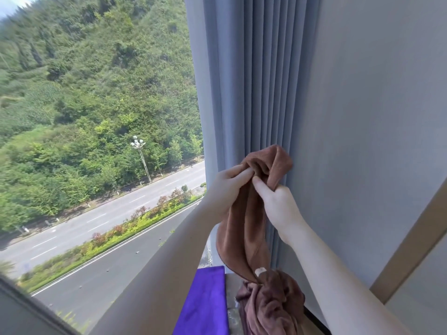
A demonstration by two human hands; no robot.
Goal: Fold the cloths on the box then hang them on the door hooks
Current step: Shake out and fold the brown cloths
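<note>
1. The window point(96, 141) lies left, the curtain point(254, 93) just right of it, the wall point(375, 117) further right.
2. Both hands meet before the curtain: left hand point(226, 189) left of right hand point(278, 204).
3. A cloth point(251, 226) hangs between them, down onto the surface point(231, 298).
4. A flat cloth point(205, 303) lies left of the hanging cloth's bunched lower end.

Two brown cloths point(251, 213), one purple cloth point(205, 303), two hands point(227, 187).

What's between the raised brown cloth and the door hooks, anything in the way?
Cannot judge: no door hooks show in the head view. Both hands, left hand and right hand, already pinch the brown microfibre cloth directly, held up before the pleated grey-blue curtain. Its lower end trails down beside the flat purple cloth.
</note>
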